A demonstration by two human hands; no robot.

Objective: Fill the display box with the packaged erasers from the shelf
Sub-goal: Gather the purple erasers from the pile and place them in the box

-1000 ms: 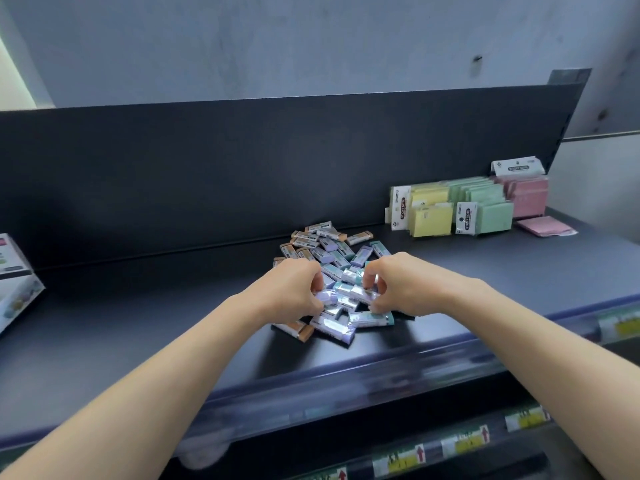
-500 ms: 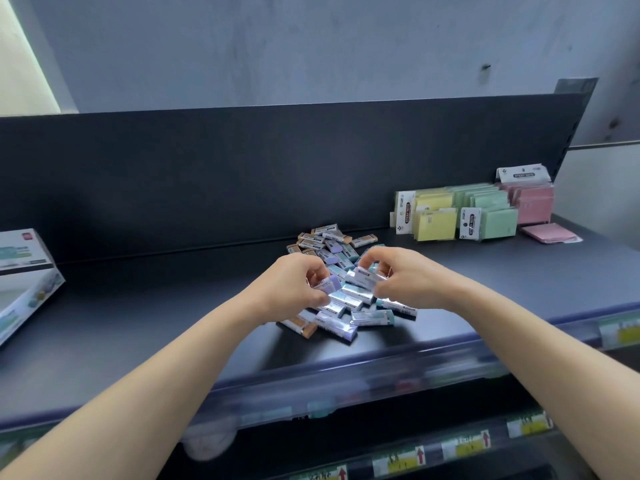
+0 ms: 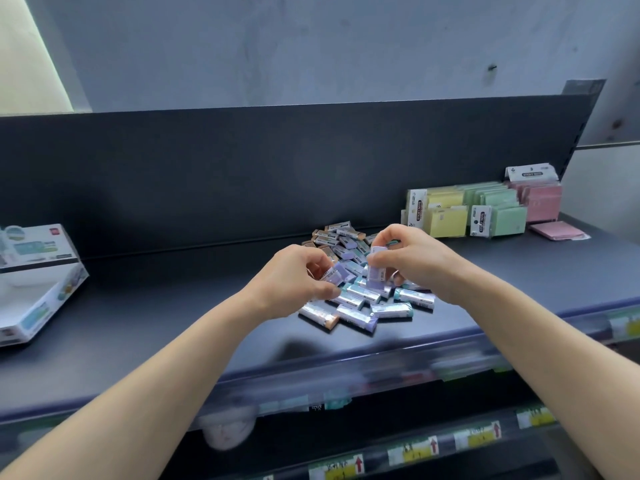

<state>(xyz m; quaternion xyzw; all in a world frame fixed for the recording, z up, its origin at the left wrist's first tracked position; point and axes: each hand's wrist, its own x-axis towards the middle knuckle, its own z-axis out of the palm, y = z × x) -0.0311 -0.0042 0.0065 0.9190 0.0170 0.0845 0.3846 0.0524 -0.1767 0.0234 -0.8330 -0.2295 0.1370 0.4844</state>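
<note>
My left hand (image 3: 298, 275) pinches a purple eraser (image 3: 334, 273) between thumb and fingers. My right hand (image 3: 412, 259) pinches another purple eraser (image 3: 375, 270) and holds it up on its end. Both hands are closed on their erasers, right above the pile of erasers (image 3: 349, 275).

To do this step well, I think I should grab only a few erasers at a time. The wrappers look shiny, so they may slip. I should turn them the same way in my hands, so they go in flat and neat. Then I should carry them over to the display box (image 3: 33, 282). It is well apart from the pile, far off to the left of it, at the edge of the picture. It looks open, and I cannot see any erasers in it, so most of the job is still to do. Many erasers still lie in the pile.

The pile sits on a dark shelf (image 3: 156, 323). Behind the pile stands a dark back wall (image 3: 242, 174) of the shelf. To the right of the pile, near the back, stand sticky notes (image 3: 481, 211) in yellow, green and pink. Above it all is a grey wall (image 3: 277, 46). Below the pile, the front rail holds price tags (image 3: 412, 452), and they look blurry.
</note>
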